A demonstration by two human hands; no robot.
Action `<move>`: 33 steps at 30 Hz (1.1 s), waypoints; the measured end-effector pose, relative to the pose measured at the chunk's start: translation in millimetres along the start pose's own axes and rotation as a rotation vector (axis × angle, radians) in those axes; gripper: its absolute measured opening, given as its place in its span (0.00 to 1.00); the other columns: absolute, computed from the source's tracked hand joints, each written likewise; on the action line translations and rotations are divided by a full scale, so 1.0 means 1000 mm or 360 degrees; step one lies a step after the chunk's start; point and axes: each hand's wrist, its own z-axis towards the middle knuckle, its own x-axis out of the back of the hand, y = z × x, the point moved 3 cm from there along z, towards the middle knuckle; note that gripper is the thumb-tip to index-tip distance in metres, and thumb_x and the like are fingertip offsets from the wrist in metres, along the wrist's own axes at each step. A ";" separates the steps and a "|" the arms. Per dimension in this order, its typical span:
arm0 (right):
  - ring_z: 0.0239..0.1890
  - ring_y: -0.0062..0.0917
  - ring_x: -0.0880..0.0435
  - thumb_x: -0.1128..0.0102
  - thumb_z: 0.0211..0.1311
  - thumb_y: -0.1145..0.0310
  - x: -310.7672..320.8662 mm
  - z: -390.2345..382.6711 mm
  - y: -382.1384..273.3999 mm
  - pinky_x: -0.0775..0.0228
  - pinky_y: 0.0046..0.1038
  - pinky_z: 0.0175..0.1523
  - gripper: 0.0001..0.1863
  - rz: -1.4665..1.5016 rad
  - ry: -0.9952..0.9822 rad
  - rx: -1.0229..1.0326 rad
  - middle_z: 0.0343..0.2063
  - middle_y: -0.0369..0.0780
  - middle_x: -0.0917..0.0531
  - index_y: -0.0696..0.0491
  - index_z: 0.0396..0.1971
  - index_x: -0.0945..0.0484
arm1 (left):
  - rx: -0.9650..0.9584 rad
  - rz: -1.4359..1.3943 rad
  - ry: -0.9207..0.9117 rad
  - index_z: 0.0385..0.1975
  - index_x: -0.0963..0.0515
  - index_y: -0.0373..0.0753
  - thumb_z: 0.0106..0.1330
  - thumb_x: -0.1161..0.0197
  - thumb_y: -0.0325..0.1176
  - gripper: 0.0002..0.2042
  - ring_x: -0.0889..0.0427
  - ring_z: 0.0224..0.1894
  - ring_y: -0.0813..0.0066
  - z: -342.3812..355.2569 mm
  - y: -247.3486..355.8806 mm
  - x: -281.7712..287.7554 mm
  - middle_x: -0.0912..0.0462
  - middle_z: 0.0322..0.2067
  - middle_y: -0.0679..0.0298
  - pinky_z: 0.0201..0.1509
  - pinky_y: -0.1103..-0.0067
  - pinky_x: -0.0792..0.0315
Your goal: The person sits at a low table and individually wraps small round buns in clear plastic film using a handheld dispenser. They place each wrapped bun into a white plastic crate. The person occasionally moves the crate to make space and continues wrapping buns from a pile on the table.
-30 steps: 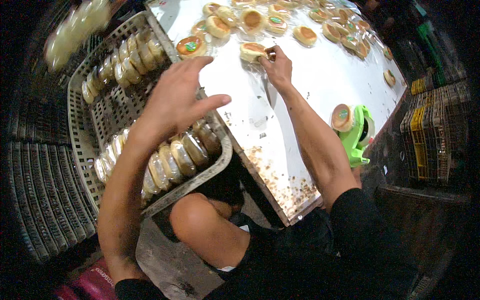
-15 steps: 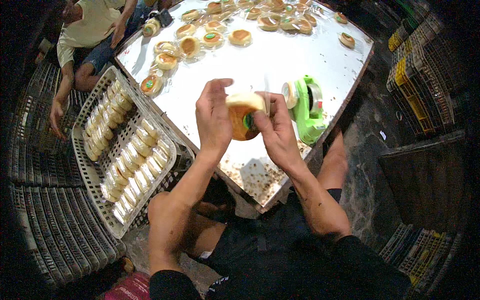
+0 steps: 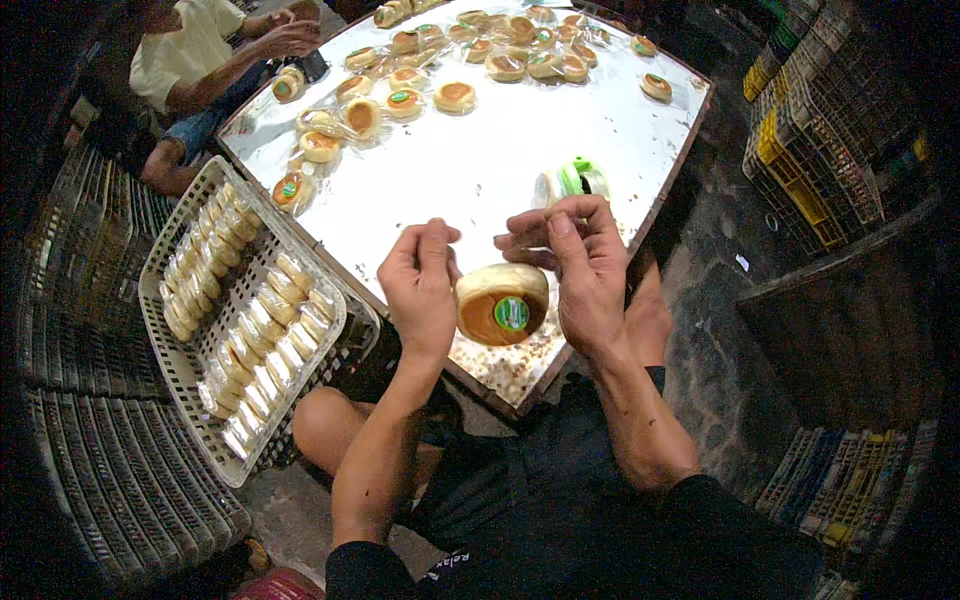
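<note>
A round bun (image 3: 490, 312) with a browned face and a green round sticker hangs between my hands, above the near corner of the white table. My left hand (image 3: 418, 290) is closed at its left, thumb pressed to the curled fingers. On the other side my right hand (image 3: 592, 285) pinches with thumb and fingers, the fingertips pointing left. The bun's clear wrapper barely shows, but both hands seem to hold its ends. Just beyond my right hand stands a green tape dispenser (image 3: 578, 178), partly hidden by the fingers.
Several wrapped buns (image 3: 404, 102) lie across the table's far and left parts. A pale plastic crate (image 3: 160, 330) of packed buns stands at the left. Another person (image 3: 190, 60) sits at the far left. Stacked crates (image 3: 800, 160) line the right, beside a dark board (image 3: 840, 310).
The bun has come lower and nearer, its stickered face turned more toward me. My right hand has shifted from the bun's side to above it. The other person's hands have risen.
</note>
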 end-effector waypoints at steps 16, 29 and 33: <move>0.37 0.27 0.20 0.56 0.73 0.65 -0.039 0.009 0.034 0.26 0.27 0.41 0.07 -0.0110 -0.0067 0.0038 0.41 0.49 0.18 0.51 0.42 0.37 | -0.0187 0.0106 -0.0066 0.45 0.27 0.27 0.62 0.35 0.30 0.16 0.21 0.41 0.70 -0.009 0.017 0.018 0.21 0.41 0.55 0.47 0.77 0.27; 0.55 0.39 0.27 0.41 0.60 0.68 -0.046 0.004 0.067 0.39 0.44 0.62 0.11 -0.1234 -0.0459 0.0205 0.50 0.44 0.21 0.54 0.42 0.20 | -0.0381 0.0201 0.0090 0.38 0.25 0.33 0.68 0.42 0.28 0.05 0.23 0.38 0.79 0.015 -0.004 0.044 0.20 0.33 0.63 0.42 0.84 0.26; 0.41 0.34 0.24 0.33 0.46 0.76 -0.041 0.018 0.047 0.32 0.36 0.46 0.18 -0.1613 -0.0282 0.0616 0.33 0.38 0.21 0.52 0.41 0.23 | -0.0043 -0.0162 -0.0295 0.41 0.25 0.34 0.68 0.42 0.26 0.05 0.25 0.41 0.79 0.022 -0.021 0.042 0.22 0.37 0.64 0.47 0.82 0.28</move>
